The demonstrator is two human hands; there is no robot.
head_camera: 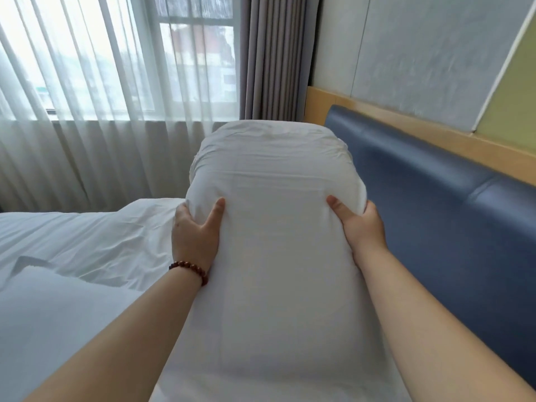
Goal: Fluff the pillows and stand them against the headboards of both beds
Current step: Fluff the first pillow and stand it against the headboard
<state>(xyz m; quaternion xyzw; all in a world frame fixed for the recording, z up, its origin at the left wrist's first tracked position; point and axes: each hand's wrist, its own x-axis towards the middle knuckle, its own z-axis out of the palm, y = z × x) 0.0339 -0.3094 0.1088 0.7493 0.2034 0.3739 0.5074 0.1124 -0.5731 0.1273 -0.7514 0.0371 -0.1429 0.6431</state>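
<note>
A long white pillow (278, 227) fills the middle of the view, held lengthwise in front of me. My left hand (195, 230) grips its left side, thumb on top and fingers hidden behind. My right hand (358, 224) grips its right side the same way. The blue padded headboard (429, 192) runs along the right, just beside the pillow. A second white pillow (58, 309) lies on the bed at the lower left.
The bed with a rumpled white sheet (87, 239) spreads to the left. Sheer white curtains (87, 82) and a grey drape (272, 56) cover the window behind. A wooden frame (435, 140) tops the headboard under the wall panels.
</note>
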